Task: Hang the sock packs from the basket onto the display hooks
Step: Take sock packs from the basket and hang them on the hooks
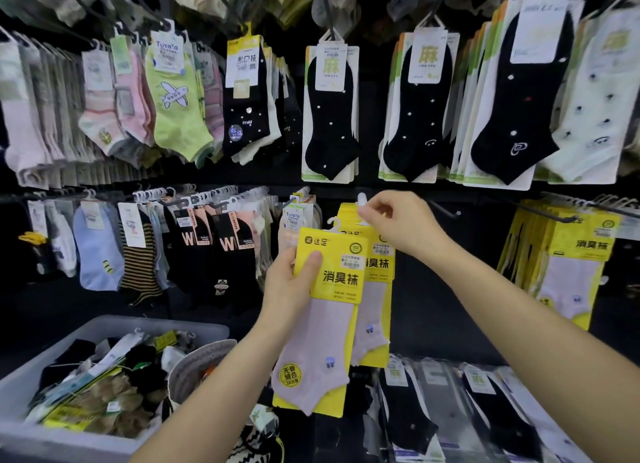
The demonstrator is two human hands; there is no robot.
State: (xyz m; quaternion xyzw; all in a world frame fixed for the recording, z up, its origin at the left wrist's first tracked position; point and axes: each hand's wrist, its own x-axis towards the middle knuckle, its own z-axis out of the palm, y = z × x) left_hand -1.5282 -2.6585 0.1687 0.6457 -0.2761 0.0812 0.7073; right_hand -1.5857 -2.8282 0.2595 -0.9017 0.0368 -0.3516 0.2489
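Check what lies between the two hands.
In the head view, two yellow sock packs: the front pack gripped by the left hand, and behind it the rear pack, whose white hanger the right hand pinches.

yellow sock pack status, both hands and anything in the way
Left hand grips yellow sock pack by its card, not hung. Right hand pinches white hanger of second yellow pack behind it. Nothing seen blocking.

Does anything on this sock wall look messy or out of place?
Nothing looks damaged. Only the grey basket holds a jumbled heap of packs, and the yellow sock pack in the left hand sits tilted, not yet hung. The right hand pinches the hanger of a second yellow pack, beside a bare hook.
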